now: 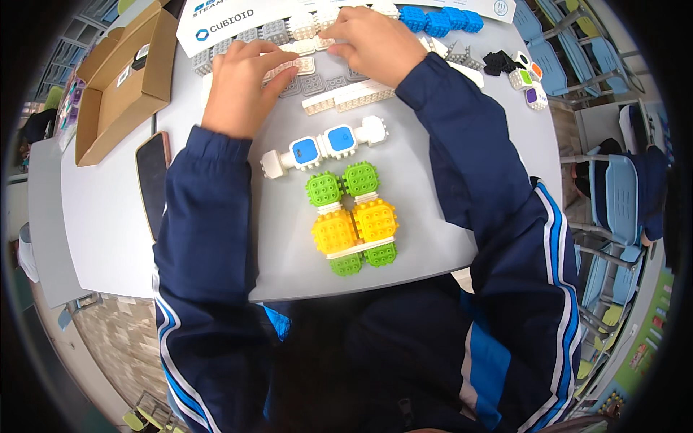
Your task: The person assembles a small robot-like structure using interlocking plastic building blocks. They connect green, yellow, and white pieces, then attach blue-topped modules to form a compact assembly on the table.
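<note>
The left hand (242, 86), thumb and fingertips a little apart, is at a flat white piece (306, 66) among the grey blocks at the table's (422, 191) far side, though I cannot tell if it grips it. The right hand (379, 40), fingers bent and nearly together, is at a small white block (323, 44) just beyond, its hold unclear too; nearer the body lie a blue-and-white row of blocks (321, 146) and a yellow-and-green block build (376, 219)
</note>
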Available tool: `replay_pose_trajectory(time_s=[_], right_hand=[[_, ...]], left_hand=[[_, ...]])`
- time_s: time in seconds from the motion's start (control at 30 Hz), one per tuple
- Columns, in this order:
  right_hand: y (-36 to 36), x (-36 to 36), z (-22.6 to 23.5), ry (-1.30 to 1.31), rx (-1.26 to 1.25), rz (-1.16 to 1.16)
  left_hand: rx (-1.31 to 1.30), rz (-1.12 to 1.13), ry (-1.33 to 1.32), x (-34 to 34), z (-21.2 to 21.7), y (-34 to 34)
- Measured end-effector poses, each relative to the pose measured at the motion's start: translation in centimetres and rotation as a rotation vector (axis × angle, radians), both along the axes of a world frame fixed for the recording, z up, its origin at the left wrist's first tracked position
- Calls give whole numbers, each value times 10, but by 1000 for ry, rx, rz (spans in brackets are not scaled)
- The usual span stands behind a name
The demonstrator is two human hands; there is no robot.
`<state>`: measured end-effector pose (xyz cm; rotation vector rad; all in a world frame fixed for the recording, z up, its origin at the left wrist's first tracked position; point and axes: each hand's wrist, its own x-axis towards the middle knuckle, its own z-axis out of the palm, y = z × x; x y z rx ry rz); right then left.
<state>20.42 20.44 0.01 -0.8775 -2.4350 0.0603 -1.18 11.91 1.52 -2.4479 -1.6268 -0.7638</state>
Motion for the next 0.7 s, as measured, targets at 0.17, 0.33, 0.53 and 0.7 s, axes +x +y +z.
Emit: replay_pose_trajectory(time_s=[0.17, 0.33, 0.53, 0.7], right_hand=[[2, 4, -2, -60, 15, 20], [9, 4, -9, -84, 38, -33], [0, 3, 13, -77, -61, 23], [-78, 69, 63, 268, -162, 284]], left_hand=[[-51, -18, 114, 1, -15, 22], [-44, -86, 124, 6, -10, 37], [32, -110, -37, 1, 22, 10], [-178, -187, -408, 34, 61, -95]])
